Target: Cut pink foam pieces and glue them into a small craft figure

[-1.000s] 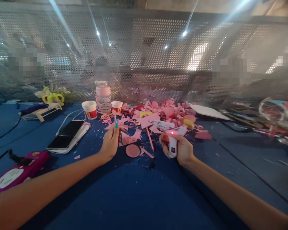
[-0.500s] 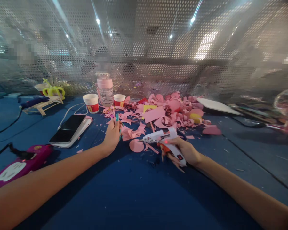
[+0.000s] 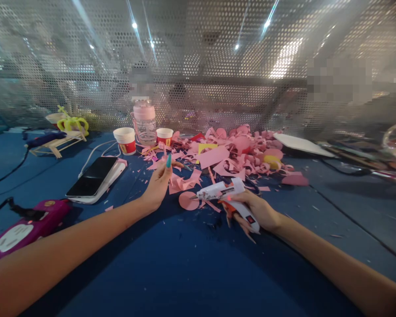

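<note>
Gluing apparently under way here. Right hand (image 3: pixel 259 209) wrapped firmly around a white glue gun (image 3: pixel 214 190), tip pointing left at a flat pink disc (image 3: pixel 185 202). Touching the paper or just above it? Impossible to tell from this angle. Over to the left hand (image 3: pixel 155 187): raised, thumb and fingers seemingly pinching a thin pink strip (image 3: pixel 164 152), with the exact hold partly hidden.

Plenty of cutting done, judging by the heap of pink scraps (image 3: pixel 231 147), full of curls and rounds, across the back of the blue surface (image 3: pixel 171 264). Joining, though? Not visible yet: no glue to make out on the disc, nothing stuck to it, and no contact between strip and disc.

Now a look at that disc: plain pink, round, thin as paper, lying flat on the surface between the two hands, in front of the heap, with narrow pink offcuts (image 3: pixel 213 206) just beside it on the right. And the gun: white body, orange trigger half covered by fingers, dark switch on the handle, red glow near the top of the handle.
</note>
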A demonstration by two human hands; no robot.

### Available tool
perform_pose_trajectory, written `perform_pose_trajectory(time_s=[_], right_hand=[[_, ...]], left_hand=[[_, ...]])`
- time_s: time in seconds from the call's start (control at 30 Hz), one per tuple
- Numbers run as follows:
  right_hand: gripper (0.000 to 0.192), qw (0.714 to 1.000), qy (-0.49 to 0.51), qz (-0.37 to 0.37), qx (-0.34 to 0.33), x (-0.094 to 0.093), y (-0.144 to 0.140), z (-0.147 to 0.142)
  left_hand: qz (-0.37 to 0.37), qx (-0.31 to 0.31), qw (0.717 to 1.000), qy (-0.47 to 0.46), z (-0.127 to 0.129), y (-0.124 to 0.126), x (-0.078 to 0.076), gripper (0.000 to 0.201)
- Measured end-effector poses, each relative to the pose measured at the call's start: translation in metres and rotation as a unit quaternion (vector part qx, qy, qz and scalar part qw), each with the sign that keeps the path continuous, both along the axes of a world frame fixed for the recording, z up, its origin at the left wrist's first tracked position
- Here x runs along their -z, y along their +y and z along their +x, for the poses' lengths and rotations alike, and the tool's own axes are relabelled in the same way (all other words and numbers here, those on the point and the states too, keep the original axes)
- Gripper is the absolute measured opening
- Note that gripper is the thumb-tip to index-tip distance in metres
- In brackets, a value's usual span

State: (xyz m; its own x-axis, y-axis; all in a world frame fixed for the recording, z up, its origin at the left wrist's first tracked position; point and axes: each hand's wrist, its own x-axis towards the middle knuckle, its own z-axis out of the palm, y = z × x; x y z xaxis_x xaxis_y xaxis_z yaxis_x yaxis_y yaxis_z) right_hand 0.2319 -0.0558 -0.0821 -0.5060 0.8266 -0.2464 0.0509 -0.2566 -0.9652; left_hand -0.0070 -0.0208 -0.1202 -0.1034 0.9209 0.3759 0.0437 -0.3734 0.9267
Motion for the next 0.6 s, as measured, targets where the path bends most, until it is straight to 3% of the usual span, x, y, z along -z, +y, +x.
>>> perform_pose_trajectory(time_s=[0.13,0.33,0.6], right_hand=[[0.024,1.000,-0.006,-0.005,0.010,0.002,0.001,0.001],[0.025,1.000,-0.016,-0.009,0.014,0.003,0.001,0.001],[0.027,0.999,-0.043,-0.017,0.026,0.000,0.000,0.000]], left_hand=[[0.006,0.056,0.998,-0.033,0.002,-0.003,-0.003,0.035],[0.009,0.048,0.996,-0.071,0.007,-0.009,-0.012,0.036],[0.010,0.082,0.996,-0.014,0.008,-0.015,-0.012,0.031]])
